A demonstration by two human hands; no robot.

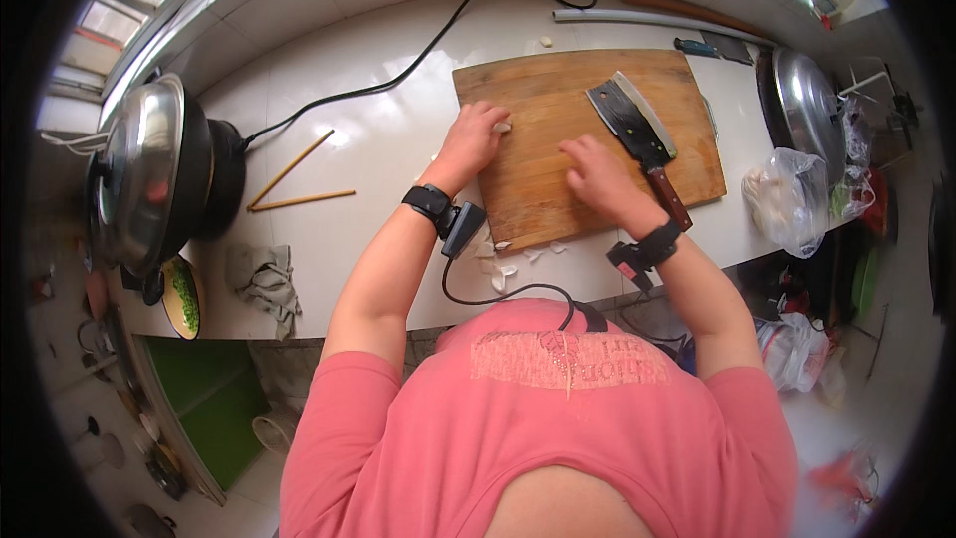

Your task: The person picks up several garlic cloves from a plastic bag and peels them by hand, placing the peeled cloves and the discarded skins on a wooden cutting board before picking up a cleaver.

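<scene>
My left hand (473,136) is at the left edge of the wooden cutting board (534,112), its fingertips on a small whitish piece (503,126) that looks like garlic or its skin. Over the middle of the board is my right hand (596,173), fingers bent, with nothing visible in it. A cleaver (631,116) with a dark blade and a brown handle lies on the board beyond and to the right of that hand. Pale peelings (503,278) are scattered on the white counter by the board's near left corner. Behind the board lies a small pale clove (546,42).
To the left are a lidded electric pan (153,164), a pair of chopsticks (291,168), a grey cloth (265,280) and a dish of chopped greens (181,299). A black cord (388,84) crosses the counter. Rightward are a plastic bag (788,198), a metal lid (806,104) and a blue-handled knife (698,48).
</scene>
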